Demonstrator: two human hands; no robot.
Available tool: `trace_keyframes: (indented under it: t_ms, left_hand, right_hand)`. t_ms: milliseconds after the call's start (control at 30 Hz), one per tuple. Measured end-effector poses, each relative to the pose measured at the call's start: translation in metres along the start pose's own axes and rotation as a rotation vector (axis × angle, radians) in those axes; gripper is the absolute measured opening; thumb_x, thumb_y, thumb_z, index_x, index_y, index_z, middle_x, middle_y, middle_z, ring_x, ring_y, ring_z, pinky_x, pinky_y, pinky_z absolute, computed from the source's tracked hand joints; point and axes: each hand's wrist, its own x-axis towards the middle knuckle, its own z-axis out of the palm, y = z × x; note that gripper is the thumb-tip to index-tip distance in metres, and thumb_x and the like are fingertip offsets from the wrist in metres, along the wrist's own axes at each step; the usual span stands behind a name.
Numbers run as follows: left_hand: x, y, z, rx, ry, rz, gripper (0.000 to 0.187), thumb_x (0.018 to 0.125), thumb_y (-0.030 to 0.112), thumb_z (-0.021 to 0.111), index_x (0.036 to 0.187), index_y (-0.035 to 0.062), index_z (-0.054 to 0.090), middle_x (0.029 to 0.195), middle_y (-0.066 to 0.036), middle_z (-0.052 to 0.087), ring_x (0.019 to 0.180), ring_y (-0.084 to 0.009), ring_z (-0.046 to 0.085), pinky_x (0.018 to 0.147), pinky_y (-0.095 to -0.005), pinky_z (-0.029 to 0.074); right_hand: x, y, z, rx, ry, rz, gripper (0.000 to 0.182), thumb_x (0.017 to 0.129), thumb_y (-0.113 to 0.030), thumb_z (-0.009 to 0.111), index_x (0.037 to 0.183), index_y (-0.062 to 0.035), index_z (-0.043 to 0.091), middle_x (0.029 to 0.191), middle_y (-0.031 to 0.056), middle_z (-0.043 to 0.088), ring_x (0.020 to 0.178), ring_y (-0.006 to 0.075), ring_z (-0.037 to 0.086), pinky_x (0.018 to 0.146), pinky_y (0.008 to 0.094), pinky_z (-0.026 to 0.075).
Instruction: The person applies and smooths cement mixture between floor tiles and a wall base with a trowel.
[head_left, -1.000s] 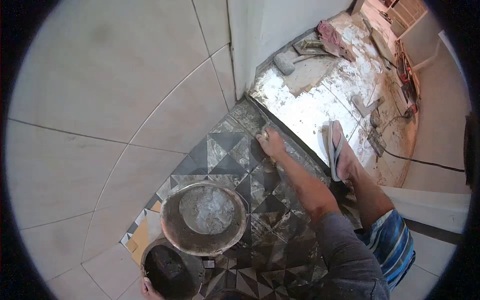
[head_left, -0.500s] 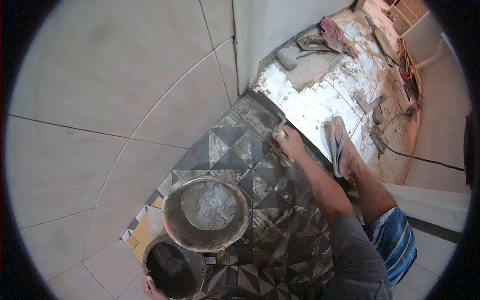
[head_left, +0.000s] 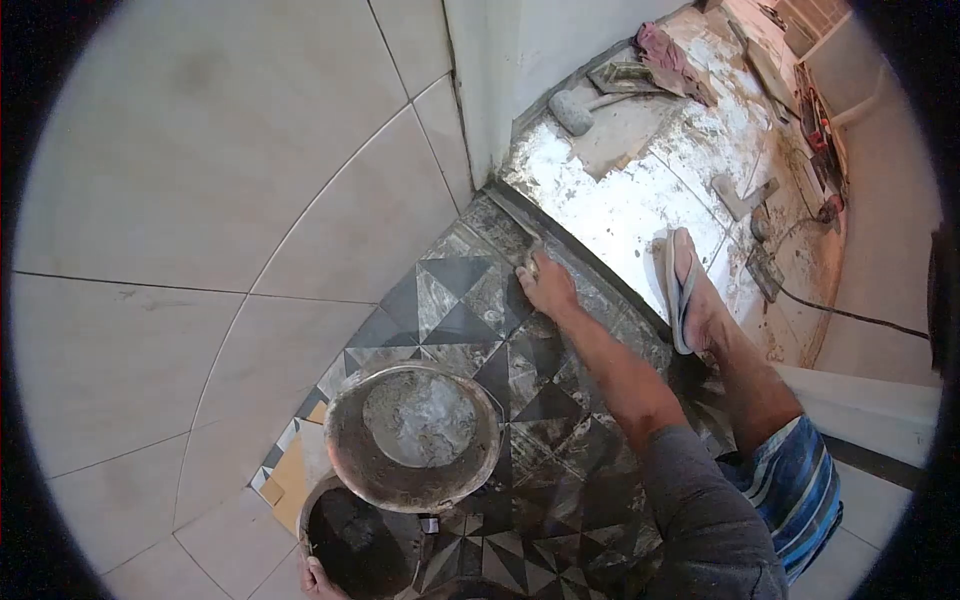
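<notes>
My right hand (head_left: 548,284) is closed around the handle of a trowel (head_left: 522,222), whose narrow blade lies along the floor edge by the doorway. Grey smears cover the patterned tiles (head_left: 455,300) beneath it. At the lower left, my left hand (head_left: 318,580) grips the rim of a dark bucket (head_left: 365,545), with only part of the fingers showing. A larger round basin (head_left: 345,455) holding wet grey-white mix (head_left: 420,415) stands just beyond that bucket, overlapping it in view.
Large beige tiles (head_left: 330,200) cover the wall on the left. Past the dark threshold strip (head_left: 600,270), my sandalled foot (head_left: 688,300) rests on a whitish, dusty floor. A mallet (head_left: 573,112), a pink cloth (head_left: 665,50), a metal square (head_left: 745,198) and a cable (head_left: 850,318) lie there.
My right hand has moved left with the trowel, away from the threshold strip. My left hand stays on the bucket, which appears slightly lower and further right in view.
</notes>
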Motion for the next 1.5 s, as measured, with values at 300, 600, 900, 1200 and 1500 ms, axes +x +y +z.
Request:
trace_keyframes:
  t_ms: [300,600,900,1200,1500]
  left_hand:
    - [-0.002,0.012,0.008,-0.069,0.046,0.078,0.046,0.102,0.037,0.051,0.112,-0.0045,0.067,0.099,-0.02,0.067,0.089,-0.0317,0.059,0.082,-0.0414,0.047]
    - [-0.004,-0.003,0.002,-0.048,-0.012,0.002,0.045,0.101,0.035,0.053,0.119,-0.0042,0.066,0.105,-0.02,0.068,0.094,-0.0304,0.06,0.084,-0.0394,0.047]
    - [-0.005,0.001,0.003,-0.148,-0.011,-0.067,0.043,0.1,0.033,0.057,0.124,-0.0025,0.065,0.11,-0.017,0.069,0.099,-0.0263,0.061,0.087,-0.0391,0.047]
    - [-0.011,0.023,0.01,-0.105,0.006,0.001,0.044,0.101,0.032,0.055,0.126,-0.0028,0.064,0.114,-0.019,0.068,0.102,-0.0286,0.061,0.091,-0.0388,0.047]
    - [-0.005,0.001,0.012,-0.17,0.004,-0.019,0.047,0.1,0.034,0.057,0.127,-0.0042,0.063,0.116,-0.019,0.068,0.104,-0.0285,0.061,0.092,-0.039,0.047]
  right_hand:
    - [0.013,0.01,-0.009,0.102,0.036,-0.027,0.043,0.089,-0.035,0.066,0.115,-0.0017,0.058,0.1,0.0265,0.067,0.099,0.0425,0.065,0.084,0.0493,0.049]
    - [0.013,0.014,0.0,0.195,0.066,0.014,0.038,0.088,-0.034,0.067,0.105,-0.001,0.06,0.094,0.0256,0.066,0.091,0.043,0.064,0.081,0.0475,0.049]
    - [-0.001,0.006,-0.028,0.076,0.083,-0.027,0.042,0.088,-0.039,0.067,0.109,-0.0027,0.061,0.098,0.0248,0.066,0.092,0.0413,0.064,0.08,0.0467,0.048]
    - [-0.015,0.02,-0.05,0.022,-0.019,-0.04,0.044,0.089,-0.04,0.065,0.114,-0.003,0.06,0.099,0.0263,0.067,0.095,0.0424,0.065,0.084,0.0477,0.05]
    - [0.014,0.019,-0.022,-0.082,-0.02,-0.077,0.046,0.089,-0.037,0.064,0.118,-0.0025,0.058,0.106,0.0282,0.066,0.101,0.0458,0.063,0.088,0.0499,0.05]
